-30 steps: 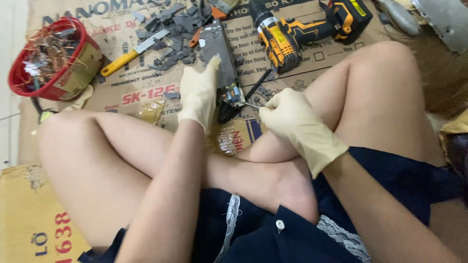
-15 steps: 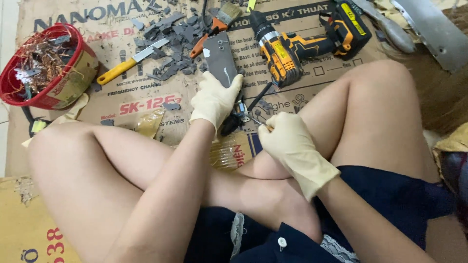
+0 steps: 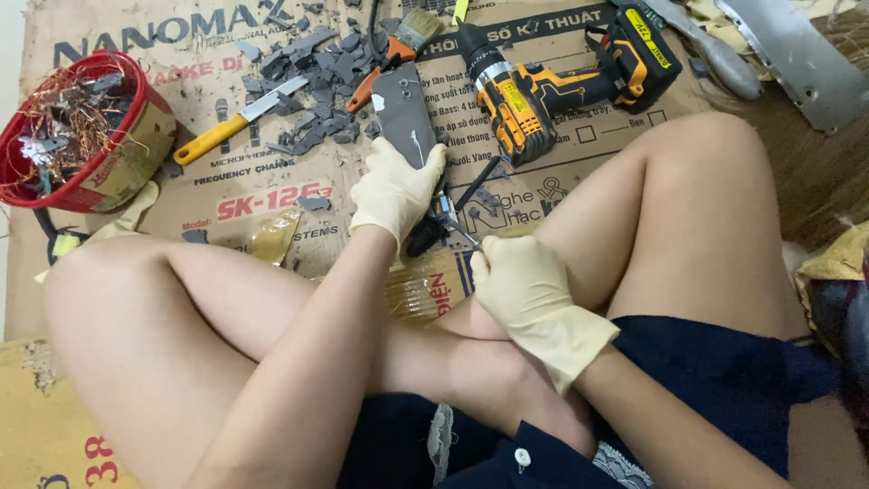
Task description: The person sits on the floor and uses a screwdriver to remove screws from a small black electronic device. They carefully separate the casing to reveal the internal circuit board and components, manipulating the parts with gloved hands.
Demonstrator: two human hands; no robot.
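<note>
**One head camera, looking steeply down**

A single view, worn on the person's head, faces down and forward over crossed bare legs to the cardboard (image 3: 272, 195) on the floor. It sits close: knees fill the lower frame, both gloved hands lie near the centre, and the drill (image 3: 543, 86) and red bowl (image 3: 136, 136) mark the far edge. No second view overlaps it.
</note>
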